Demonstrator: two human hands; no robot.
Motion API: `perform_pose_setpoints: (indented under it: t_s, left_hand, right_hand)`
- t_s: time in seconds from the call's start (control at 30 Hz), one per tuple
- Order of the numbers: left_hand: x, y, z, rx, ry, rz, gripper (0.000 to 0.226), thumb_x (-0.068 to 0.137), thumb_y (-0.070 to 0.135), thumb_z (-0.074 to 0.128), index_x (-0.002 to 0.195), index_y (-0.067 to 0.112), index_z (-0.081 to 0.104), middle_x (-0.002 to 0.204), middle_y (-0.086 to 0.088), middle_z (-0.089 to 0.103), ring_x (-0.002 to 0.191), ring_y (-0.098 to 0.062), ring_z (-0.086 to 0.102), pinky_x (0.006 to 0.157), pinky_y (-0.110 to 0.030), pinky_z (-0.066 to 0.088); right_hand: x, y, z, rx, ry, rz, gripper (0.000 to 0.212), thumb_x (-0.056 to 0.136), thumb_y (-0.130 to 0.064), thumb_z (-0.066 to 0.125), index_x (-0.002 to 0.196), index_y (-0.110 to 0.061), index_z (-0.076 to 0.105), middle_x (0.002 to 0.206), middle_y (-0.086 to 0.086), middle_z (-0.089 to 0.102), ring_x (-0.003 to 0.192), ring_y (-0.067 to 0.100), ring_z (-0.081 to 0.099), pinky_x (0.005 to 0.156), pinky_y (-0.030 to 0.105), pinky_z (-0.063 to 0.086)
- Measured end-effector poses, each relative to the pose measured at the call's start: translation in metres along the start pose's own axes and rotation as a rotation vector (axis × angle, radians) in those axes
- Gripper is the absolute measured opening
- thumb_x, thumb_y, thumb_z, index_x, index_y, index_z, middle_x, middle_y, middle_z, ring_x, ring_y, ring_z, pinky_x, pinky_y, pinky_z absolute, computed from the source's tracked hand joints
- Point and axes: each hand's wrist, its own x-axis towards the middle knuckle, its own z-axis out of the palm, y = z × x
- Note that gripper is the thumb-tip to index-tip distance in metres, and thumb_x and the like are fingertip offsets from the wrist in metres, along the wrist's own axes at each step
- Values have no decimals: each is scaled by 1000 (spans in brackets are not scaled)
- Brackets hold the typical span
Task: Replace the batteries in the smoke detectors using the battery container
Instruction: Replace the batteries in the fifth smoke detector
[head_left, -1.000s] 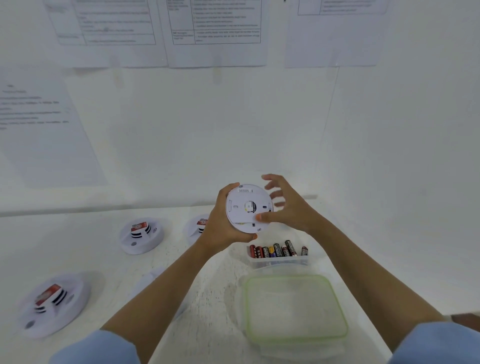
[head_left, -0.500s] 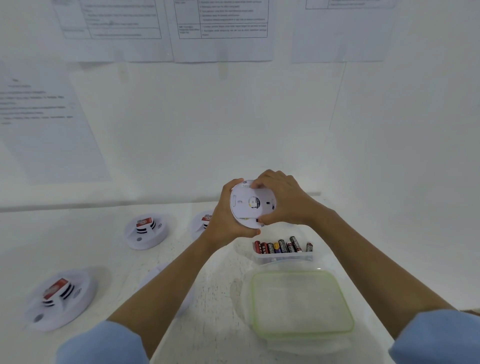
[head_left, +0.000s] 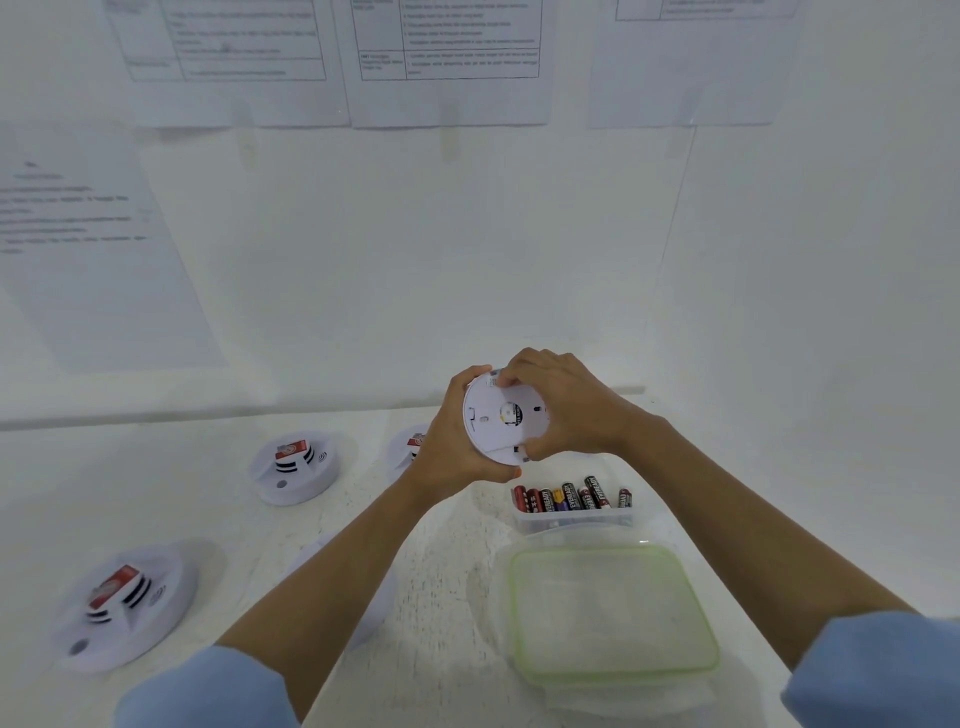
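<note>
L hand (head_left: 452, 447) cupping smoke detector (head_left: 488, 426) from behind, fingers curling round rim; R hand (head_left: 576, 410) pinching its edge top & bottom; prob. twisting cover, so needing firm L counter-hold, even R pressure; battery container (head_left: 571, 519) sitting just below grip.

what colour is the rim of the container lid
Light green, on the clear lid; head view.

White test booth, instruction sheets (head_left: 447, 57) taped up
</note>
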Motion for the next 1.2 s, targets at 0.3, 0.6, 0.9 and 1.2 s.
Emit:
perform_pose_setpoints:
  t_s: [0.3, 0.6, 0.9, 1.2]
  left_hand:
    - [2, 1, 1, -30, -23, 0, 101, 43, 9, 85, 128, 26, 33, 127, 6, 45, 116, -9, 48, 84, -24, 50]
    - [2, 5, 1, -23, -52, -13, 98, 44, 7, 82, 125, 30, 33, 124, 10, 45, 110, 4, 50, 82, -18, 49]
    - [2, 8, 0, -14, -69, -2, 98, 42, 20, 81, 126, 28, 32, 125, 7, 44, 110, 2, 50, 82, -18, 49]
    - [0, 7, 3, -15, -23, -10, 102, 41, 18, 81, 129, 24, 30, 126, 6, 44, 112, -2, 50, 82, -21, 50]
  right_hand:
    - [-2, 1, -9, 3, -47, 11, 72, 64, -29, 80, 128, -16, 49, 118, -1, 49, 105, 14, 46, 84, 26, 36]
    - [0, 0, -6, -51, -15, -6, 76, 61, -32, 81, 126, -12, 48, 115, 3, 49, 102, 16, 45, 83, 19, 31]
    - [-1, 0, -3, -28, 15, -9, 75, 59, -31, 82, 122, -10, 49, 115, 3, 49, 97, 14, 42, 80, 19, 33]
    - [-2, 1, -3, -7, 18, 9, 75, 60, -31, 81, 124, -11, 48, 116, 1, 48, 96, 11, 40, 81, 20, 36]
